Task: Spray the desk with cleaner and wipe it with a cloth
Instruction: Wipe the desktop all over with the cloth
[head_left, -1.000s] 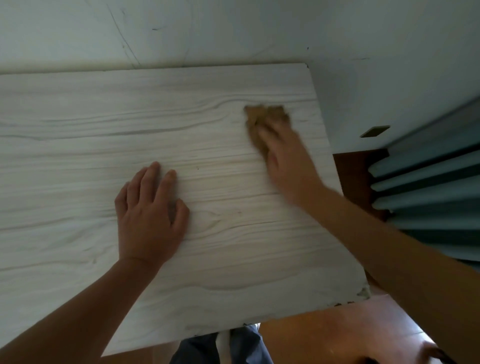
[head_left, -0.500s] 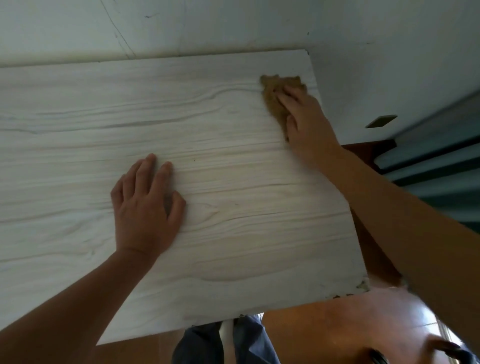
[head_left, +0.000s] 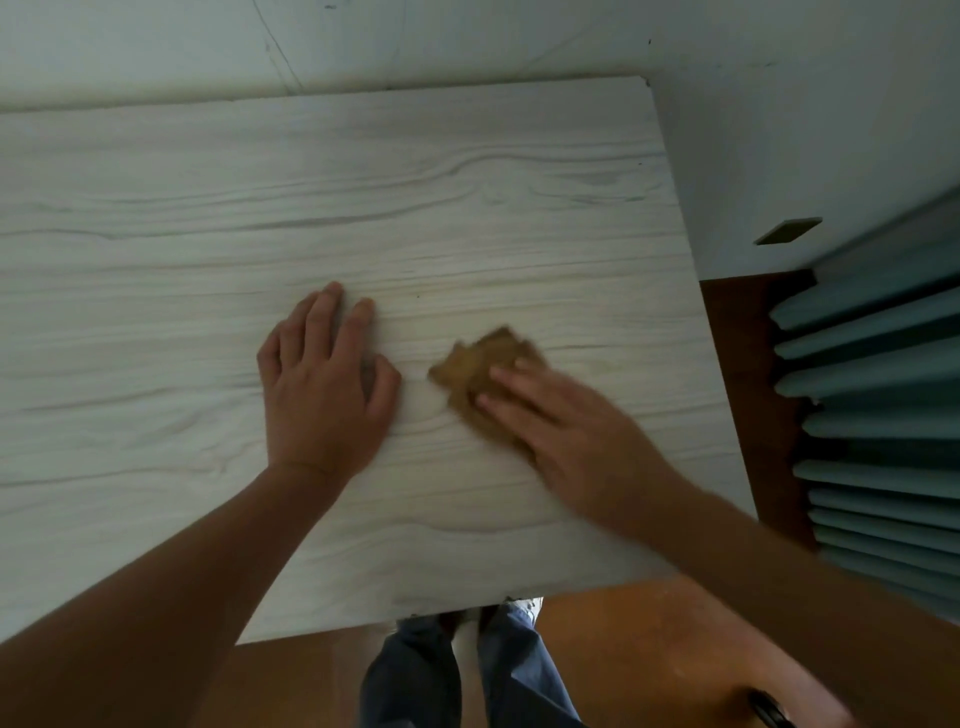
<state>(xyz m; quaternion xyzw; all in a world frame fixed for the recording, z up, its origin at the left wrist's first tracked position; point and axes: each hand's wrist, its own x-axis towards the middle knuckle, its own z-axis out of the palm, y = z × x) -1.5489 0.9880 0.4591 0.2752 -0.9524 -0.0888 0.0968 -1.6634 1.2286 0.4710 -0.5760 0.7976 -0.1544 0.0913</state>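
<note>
The desk has a pale wood-grain top that fills most of the view. A brown cloth lies on it near the middle, just right of my left hand. My right hand presses flat on the cloth with straight fingers and is blurred by motion. My left hand rests palm down on the desk top, fingers spread, holding nothing. No spray bottle is in view.
A white wall runs along the desk's far edge and right corner. Teal curtain folds hang at the right. Below the desk's near edge are the wooden floor and my legs in blue trousers.
My right hand has swept the cloth from the far right corner of the desk back toward the middle, close to my left hand. The left hand stays planted.
</note>
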